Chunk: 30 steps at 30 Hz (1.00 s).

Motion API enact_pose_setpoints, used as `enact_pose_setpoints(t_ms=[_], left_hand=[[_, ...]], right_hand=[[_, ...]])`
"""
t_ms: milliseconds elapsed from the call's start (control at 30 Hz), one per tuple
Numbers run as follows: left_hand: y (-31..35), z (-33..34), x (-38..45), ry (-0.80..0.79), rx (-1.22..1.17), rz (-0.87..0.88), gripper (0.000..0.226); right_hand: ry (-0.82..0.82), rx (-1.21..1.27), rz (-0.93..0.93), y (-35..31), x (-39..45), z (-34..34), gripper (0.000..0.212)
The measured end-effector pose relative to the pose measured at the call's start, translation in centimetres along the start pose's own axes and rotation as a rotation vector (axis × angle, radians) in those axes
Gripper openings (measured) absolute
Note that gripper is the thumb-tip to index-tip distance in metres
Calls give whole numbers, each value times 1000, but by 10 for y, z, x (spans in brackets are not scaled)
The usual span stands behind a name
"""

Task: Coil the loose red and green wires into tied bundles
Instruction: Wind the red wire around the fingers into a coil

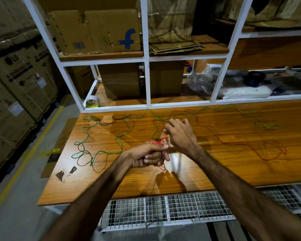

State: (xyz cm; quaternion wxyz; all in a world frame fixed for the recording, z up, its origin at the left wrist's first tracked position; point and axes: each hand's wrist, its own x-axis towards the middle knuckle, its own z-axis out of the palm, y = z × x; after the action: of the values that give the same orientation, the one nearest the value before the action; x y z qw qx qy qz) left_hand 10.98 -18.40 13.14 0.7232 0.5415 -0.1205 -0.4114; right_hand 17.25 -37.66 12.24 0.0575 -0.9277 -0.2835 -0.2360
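Meanwhile, on the wooden table (pixel 215 171), the loose green wire (pixel 87 136) sprawled well left of your hands. Your left hand (pixel 146 154) was closed around a small red wire bundle (pixel 155 143) above the table's middle. Just right of it, your right hand (pixel 180 134) pinched red and green strands rising from that bundle. Farther right, the loose red wire (pixel 268 150) trailed across the table.

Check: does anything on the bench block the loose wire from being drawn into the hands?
Nothing visible does. The green wire and red wire lie loose on bare table, running to the bundle in the left hand; right hand pinches strands.
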Motion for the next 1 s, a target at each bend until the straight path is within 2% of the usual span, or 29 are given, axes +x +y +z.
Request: enact_pose_setpoints(t_ms=[100, 200, 267, 300, 367, 467, 500, 667, 733, 833, 933, 1000], left_hand=[[15, -5, -1, -43, -255, 141, 36], [26, -12, 1, -71, -474, 274, 29], [28, -15, 4, -53, -543, 347, 27], [29, -15, 5, -31, -568, 377, 28], [30, -14, 9, 49, -625, 421, 35], [32, -16, 14, 181, -727, 467, 47], [32, -16, 15, 210, -750, 481, 46], [38, -9, 20, 269, -908, 522, 37], [39, -7, 23, 315, -898, 532, 45], [40, -9, 24, 416, -744, 498, 51], [40, -13, 22, 415, -714, 465, 51], [41, -12, 20, 402, -709, 454, 54]], right_hand=[[-98, -3, -14, -4, -12, 7, 13], [-176, 88, -4, -10, -22, 9, 27], [-142, 219, 4, -15, -27, 6, 17], [-110, 286, 7, -16, -28, 6, 10], [-69, 364, 4, -18, -29, 4, 11], [-75, 353, -15, -21, -29, 2, 40], [-74, 345, -15, -20, -29, 4, 43], [-140, 300, 12, -24, -26, 7, 31], [-156, 302, 21, -27, -24, 5, 26], [-120, 330, 67, -27, -25, 2, 17], [-61, 402, 203, -28, -25, 0, 48], [-51, 455, 258, -29, -25, 0, 59]])
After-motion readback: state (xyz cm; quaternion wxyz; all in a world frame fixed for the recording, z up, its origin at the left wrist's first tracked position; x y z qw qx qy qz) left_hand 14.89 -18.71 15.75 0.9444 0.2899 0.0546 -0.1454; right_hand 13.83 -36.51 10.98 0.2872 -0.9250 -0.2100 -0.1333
